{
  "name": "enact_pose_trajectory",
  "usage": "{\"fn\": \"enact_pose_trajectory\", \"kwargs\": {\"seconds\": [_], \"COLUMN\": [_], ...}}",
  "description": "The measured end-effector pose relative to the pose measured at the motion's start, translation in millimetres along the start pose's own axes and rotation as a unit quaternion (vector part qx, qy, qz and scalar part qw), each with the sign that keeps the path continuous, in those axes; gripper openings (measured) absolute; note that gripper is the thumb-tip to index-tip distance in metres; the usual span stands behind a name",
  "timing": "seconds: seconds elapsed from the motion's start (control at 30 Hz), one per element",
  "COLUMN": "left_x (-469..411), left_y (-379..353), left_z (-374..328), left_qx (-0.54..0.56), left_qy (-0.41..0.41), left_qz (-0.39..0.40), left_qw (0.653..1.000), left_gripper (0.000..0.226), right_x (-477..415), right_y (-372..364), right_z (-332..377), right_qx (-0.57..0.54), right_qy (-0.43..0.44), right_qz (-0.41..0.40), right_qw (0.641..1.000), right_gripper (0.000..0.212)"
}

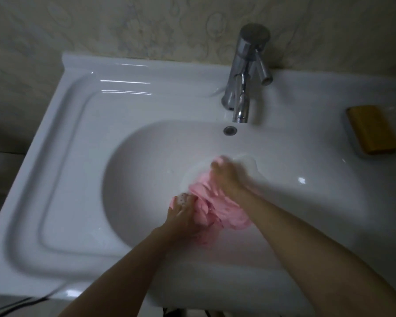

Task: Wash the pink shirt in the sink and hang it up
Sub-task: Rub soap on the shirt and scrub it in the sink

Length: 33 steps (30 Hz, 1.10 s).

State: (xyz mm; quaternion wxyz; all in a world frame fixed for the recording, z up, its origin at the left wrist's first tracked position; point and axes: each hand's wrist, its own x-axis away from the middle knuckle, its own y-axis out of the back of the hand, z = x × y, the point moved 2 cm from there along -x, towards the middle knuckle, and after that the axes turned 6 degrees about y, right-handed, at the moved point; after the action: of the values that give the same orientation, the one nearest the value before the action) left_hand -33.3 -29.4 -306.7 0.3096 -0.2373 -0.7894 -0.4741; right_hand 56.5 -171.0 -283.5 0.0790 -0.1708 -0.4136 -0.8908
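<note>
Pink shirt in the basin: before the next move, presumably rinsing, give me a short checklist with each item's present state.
1. Crumpled pink shirt inside the white ceramic sink basin: ok.
2. Both hands on the shirt, left hand at its near side, right hand on top: ok.
3. Suds present, foam on the left hand's knuckles: ok.
4. Chrome faucet running: not ok, no stream shows at the spout.
5. Yellow-brown soap bar parked in its dish on the right ledge, clear of the basin: ok.
6. Basin drain open or plugged: cannot tell, hidden under the shirt and motion blur.
</note>
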Motion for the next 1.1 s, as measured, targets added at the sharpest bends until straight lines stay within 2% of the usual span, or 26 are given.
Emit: {"fn": "enact_pose_trajectory", "kwargs": {"seconds": [0.03, 0.1, 0.13, 0.17, 0.2, 0.27, 0.3, 0.33, 0.37, 0.4, 0.43, 0.47, 0.5, 0.53, 0.57, 0.6, 0.67, 0.7, 0.77, 0.83, 0.87, 0.93, 0.97, 1.0, 1.07, 1.1], "left_x": [0.4, 4.0, 11.0, 15.2, 19.8, 34.1, 40.1, 41.1, 39.7, 34.2, 26.2, 20.9, 20.4, 22.7, 25.3, 28.0, 20.4, 13.0, -6.4, -17.3, -18.6, -18.1, -16.5, -14.1, -11.6, -9.9], "left_y": [3.3, 16.0, 27.7, 39.4, 52.0, 78.0, 88.1, 92.7, 89.8, 80.3, 65.0, 48.1, 36.7, 34.6, 38.6, 48.4, 63.6, 67.0, 65.3, 46.4, 34.1, 11.9, 1.8, -6.0, -11.7, -12.0], "left_z": [-3.1, -12.7, -21.8, -30.8, -38.7, -55.0, -60.4, -61.7, -58.7, -48.9, -35.6, -21.4, -12.7, -12.9, -20.6, -32.8, -52.3, -56.5, -51.0, -41.3, -37.6, -31.7, -28.1, -25.7, -19.0, -16.6], "left_qx": [-0.044, -0.060, -0.054, -0.040, -0.046, -0.047, -0.059, -0.071, -0.098, -0.139, -0.182, -0.230, -0.265, -0.283, -0.288, -0.284, -0.240, -0.205, -0.144, -0.103, -0.097, -0.098, -0.100, -0.103, -0.113, -0.094], "left_qy": [-0.013, -0.031, -0.050, -0.079, -0.105, -0.141, -0.168, -0.200, -0.223, -0.242, -0.263, -0.276, -0.273, -0.251, -0.220, -0.199, -0.191, -0.189, -0.171, -0.121, -0.108, -0.118, -0.119, -0.116, -0.081, -0.047], "left_qz": [-0.036, -0.097, -0.145, -0.226, -0.307, -0.459, -0.520, -0.534, -0.527, -0.502, -0.465, -0.398, -0.331, -0.247, -0.172, -0.165, -0.196, -0.202, -0.165, -0.052, -0.022, -0.022, -0.025, -0.024, -0.017, -0.011], "left_qw": [0.998, 0.993, 0.987, 0.970, 0.945, 0.876, 0.836, 0.818, 0.814, 0.819, 0.825, 0.844, 0.864, 0.892, 0.916, 0.923, 0.931, 0.939, 0.961, 0.986, 0.989, 0.988, 0.988, 0.988, 0.990, 0.994], "left_gripper": [0.086, 0.070, 0.058, 0.045, 0.036, 0.038, 0.038, 0.036, 0.034, 0.033, 0.033, 0.028, 0.029, 0.049, 0.063, 0.060, 0.039, 0.044, 0.092, 0.122, 0.125, 0.119, 0.113, 0.108, 0.093, 0.081], "right_x": [-3.2, 6.4, 17.6, 25.5, 35.5, 48.1, 49.6, 51.1, 51.9, 53.3, 54.5, 57.5, 60.5, 64.5, 67.4, 69.0, 63.9, 60.7, 53.8, 46.3, 39.4, 28.5, 27.9, 33.7, 55.9, 72.4], "right_y": [19.9, 54.9, 67.7, 74.6, 82.8, 95.6, 102.3, 109.9, 113.7, 114.7, 113.4, 109.6, 102.0, 96.3, 93.5, 94.0, 97.5, 95.7, 81.5, 59.0, 48.2, 39.0, 38.6, 40.4, 30.8, 23.3], "right_z": [5.2, 3.7, 3.7, -0.9, 3.4, -1.8, -12.1, -21.8, -37.1, -54.2, -70.8, -85.9, -103.1, -113.2, -117.0, -115.0, -107.3, -102.2, -90.1, -74.6, -68.8, -48.6, -35.9, -22.9, -3.9, -1.2], "right_qx": [-0.129, -0.346, -0.412, -0.480, -0.550, -0.630, -0.652, -0.659, -0.620, -0.526, -0.355, -0.172, -0.018, 0.079, 0.125, 0.126, 0.080, 0.036, -0.050, -0.125, -0.195, -0.327, -0.324, -0.275, -0.103, -0.002], "right_qy": [-0.073, -0.118, -0.130, -0.123, -0.105, -0.083, -0.058, -0.053, -0.047, -0.062, -0.073, -0.082, -0.079, -0.072, -0.074, -0.081, -0.082, -0.097, -0.181, -0.210, -0.190, -0.150, -0.116, -0.070, 0.058, 0.121], "right_qz": [-0.025, -0.091, -0.080, -0.041, 0.004, 0.087, 0.094, 0.078, 0.043, 0.018, 0.011, 0.058, 0.119, 0.164, 0.168, 0.125, -0.049, -0.105, -0.103, -0.052, -0.032, 0.025, 0.056, 0.076, 0.081, 0.065], "right_qw": [0.989, 0.926, 0.898, 0.868, 0.828, 0.767, 0.750, 0.746, 0.782, 0.848, 0.932, 0.980, 0.990, 0.981, 0.975, 0.981, 0.992, 0.989, 0.977, 0.968, 0.962, 0.933, 0.937, 0.956, 0.990, 0.990], "right_gripper": [0.023, 0.024, 0.024, 0.029, 0.040, 0.073, 0.076, 0.069, 0.052, 0.032, 0.018, 0.013, 0.012, 0.017, 0.024, 0.031, 0.043, 0.051, 0.072, 0.085, 0.083, 0.062, 0.050, 0.039, 0.027, 0.025]}}
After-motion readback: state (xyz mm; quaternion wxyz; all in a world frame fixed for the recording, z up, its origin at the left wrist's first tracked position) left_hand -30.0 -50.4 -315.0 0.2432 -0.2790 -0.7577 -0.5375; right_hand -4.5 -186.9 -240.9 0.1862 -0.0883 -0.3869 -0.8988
